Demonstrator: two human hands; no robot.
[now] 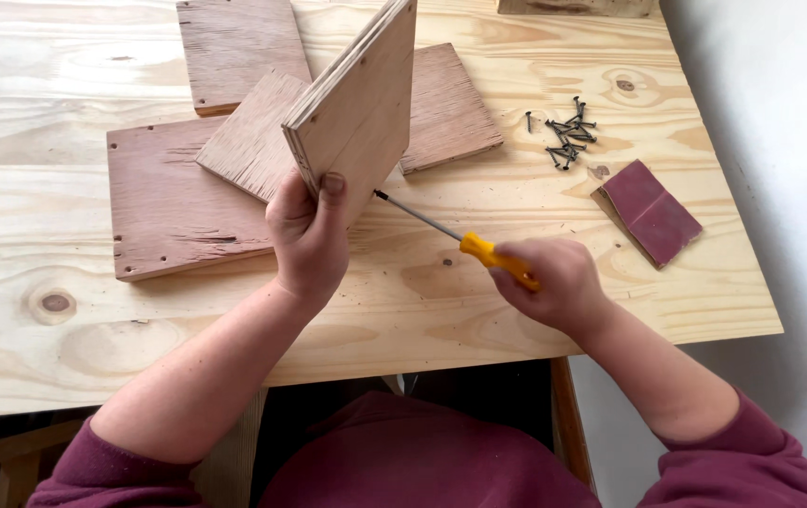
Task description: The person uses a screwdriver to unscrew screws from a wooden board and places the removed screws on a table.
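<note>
Screwdriver (464,240) tip against held board (356,113)

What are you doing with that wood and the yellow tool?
A person's left hand holds a plywood board upright on edge over the wooden table. Their right hand grips a yellow-handled screwdriver, its tip against the board's face. More boards lie flat behind, with a pile of dark screws and folded sandpaper to the right.

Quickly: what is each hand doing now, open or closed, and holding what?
Left hand: closed, holding the upright plywood board.
Right hand: closed around the yellow-handled screwdriver.
</note>
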